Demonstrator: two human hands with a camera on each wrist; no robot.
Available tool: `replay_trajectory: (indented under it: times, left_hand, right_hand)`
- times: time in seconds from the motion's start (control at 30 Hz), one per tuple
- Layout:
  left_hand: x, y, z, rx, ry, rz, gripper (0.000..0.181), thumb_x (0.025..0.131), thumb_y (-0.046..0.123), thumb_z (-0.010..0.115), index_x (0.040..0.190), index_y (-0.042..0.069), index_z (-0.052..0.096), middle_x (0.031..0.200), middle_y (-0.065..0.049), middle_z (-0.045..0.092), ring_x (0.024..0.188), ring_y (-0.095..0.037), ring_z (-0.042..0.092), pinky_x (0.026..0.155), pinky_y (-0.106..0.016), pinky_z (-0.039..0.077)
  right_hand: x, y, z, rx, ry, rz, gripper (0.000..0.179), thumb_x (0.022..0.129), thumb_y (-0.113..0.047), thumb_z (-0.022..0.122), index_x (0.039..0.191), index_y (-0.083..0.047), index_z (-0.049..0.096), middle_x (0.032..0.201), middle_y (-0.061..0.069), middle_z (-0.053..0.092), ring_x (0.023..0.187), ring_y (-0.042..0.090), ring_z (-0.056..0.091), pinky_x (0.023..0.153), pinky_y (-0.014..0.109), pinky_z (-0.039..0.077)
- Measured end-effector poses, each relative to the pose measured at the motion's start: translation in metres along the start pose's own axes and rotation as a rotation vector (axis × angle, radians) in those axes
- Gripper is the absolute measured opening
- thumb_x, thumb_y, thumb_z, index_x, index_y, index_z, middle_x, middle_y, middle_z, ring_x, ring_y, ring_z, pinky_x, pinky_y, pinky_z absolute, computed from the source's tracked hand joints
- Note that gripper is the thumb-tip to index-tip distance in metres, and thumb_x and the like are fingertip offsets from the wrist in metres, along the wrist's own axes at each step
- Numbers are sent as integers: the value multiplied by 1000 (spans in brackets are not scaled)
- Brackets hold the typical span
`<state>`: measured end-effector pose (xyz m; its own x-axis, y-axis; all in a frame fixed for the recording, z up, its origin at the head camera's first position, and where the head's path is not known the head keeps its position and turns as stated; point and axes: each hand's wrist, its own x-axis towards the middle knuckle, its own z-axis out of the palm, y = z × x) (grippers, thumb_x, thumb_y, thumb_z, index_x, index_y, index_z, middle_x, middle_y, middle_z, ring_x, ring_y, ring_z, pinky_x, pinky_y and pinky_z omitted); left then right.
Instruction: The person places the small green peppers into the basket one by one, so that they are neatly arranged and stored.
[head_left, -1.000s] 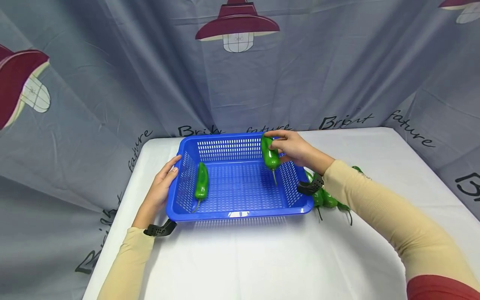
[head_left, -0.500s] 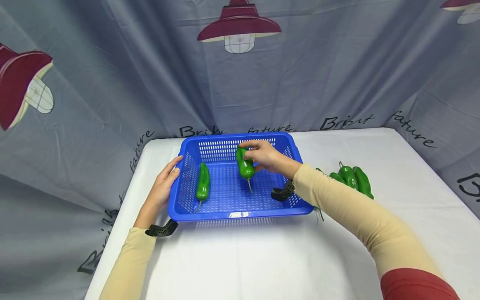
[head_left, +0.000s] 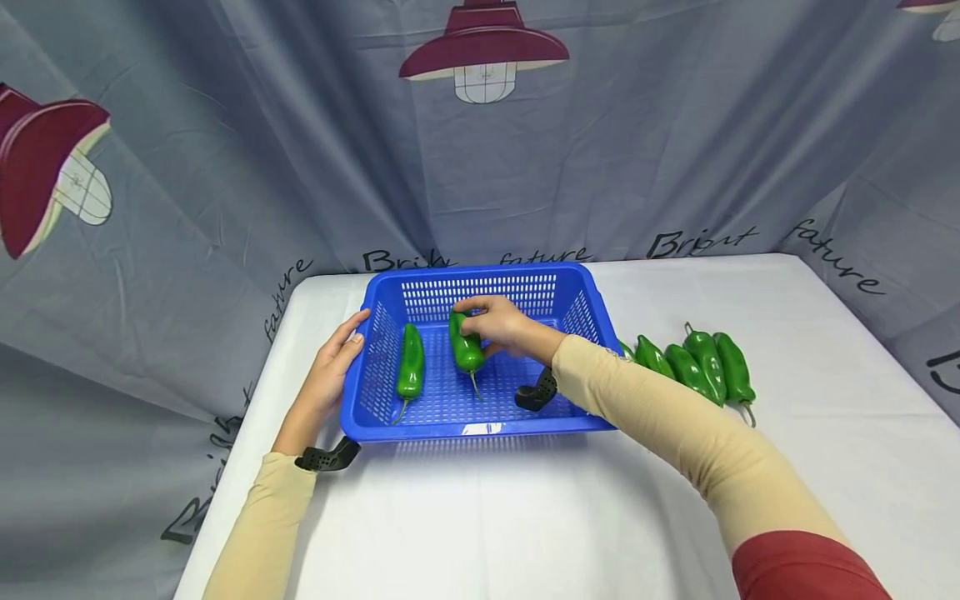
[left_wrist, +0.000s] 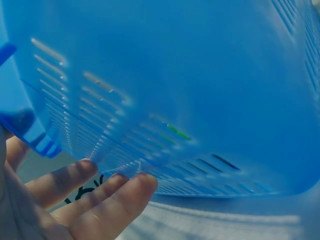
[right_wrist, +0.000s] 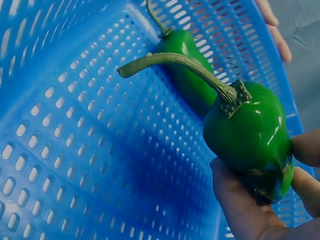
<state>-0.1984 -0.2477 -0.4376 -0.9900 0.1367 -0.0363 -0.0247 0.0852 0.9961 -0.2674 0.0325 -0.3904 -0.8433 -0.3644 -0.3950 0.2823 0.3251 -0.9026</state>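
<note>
My right hand pinches a green pepper between thumb and fingers, inside the blue plastic basket. The pepper's stem points toward me, and in the right wrist view its curved stem reaches out over the basket floor. A second green pepper lies along the basket's left side, left of the held one. My left hand rests against the basket's left rim. In the left wrist view its extended fingers touch the slotted outer wall.
Several green peppers lie grouped on the white tablecloth right of the basket, partly behind my right forearm. A grey curtain with printed lamps hangs behind the table's far edge.
My right hand has carried the pepper leftward from the basket's right end, down toward the other pepper. The pepper group is less covered by my arm. My left hand stays at the rim.
</note>
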Motion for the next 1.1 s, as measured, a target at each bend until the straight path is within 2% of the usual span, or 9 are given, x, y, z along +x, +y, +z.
replay_trajectory:
  times: [0.2, 0.53, 0.67, 0.8, 1.0, 1.1]
  left_hand:
    - [-1, -1, -1, 16, 7, -4, 53, 112, 33, 33, 163, 18, 25, 168, -17, 25, 132, -28, 50, 91, -18, 57]
    - [0, -2, -1, 11, 6, -4, 53, 112, 32, 32, 163, 18, 24, 168, -16, 24, 139, -39, 44, 91, -19, 57]
    - [0, -1, -1, 5, 7, -2, 53, 112, 32, 32, 163, 17, 25, 168, -16, 24, 137, -35, 46, 91, -18, 57]
    - [0, -1, 0, 7, 5, 1, 53, 112, 31, 32, 163, 17, 25, 169, -15, 24, 139, -38, 44, 91, -18, 56]
    - [1, -1, 0, 15, 2, 1, 53, 112, 32, 31, 163, 18, 25, 168, -15, 25, 140, -41, 43, 91, -20, 57]
    - [1, -1, 0, 18, 3, 1, 53, 112, 32, 31, 163, 18, 25, 168, -16, 26, 140, -42, 44, 91, -20, 57]
  right_hand:
    - [9, 4, 10, -44, 2, 20, 52, 94, -1, 59, 145, -12, 56, 151, 20, 48, 131, 39, 55, 94, 57, 58]
    - [16, 6, 23, -57, -20, 42, 53, 94, -1, 60, 146, -11, 55, 152, 19, 47, 128, 37, 58, 94, 54, 59]
    - [18, 7, 28, -71, -30, 48, 54, 93, 0, 61, 146, -10, 55, 151, 20, 47, 121, 37, 62, 87, 50, 63]
    - [19, 8, 33, -82, -36, 56, 56, 92, 0, 62, 146, -9, 53, 149, 23, 47, 114, 37, 64, 80, 46, 65]
    - [21, 8, 36, -84, -40, 65, 55, 92, 1, 62, 146, -6, 51, 147, 25, 48, 114, 38, 65, 81, 46, 64]
    - [22, 7, 37, -71, -41, 72, 54, 92, 1, 62, 145, -6, 51, 143, 24, 50, 106, 34, 67, 79, 43, 65]
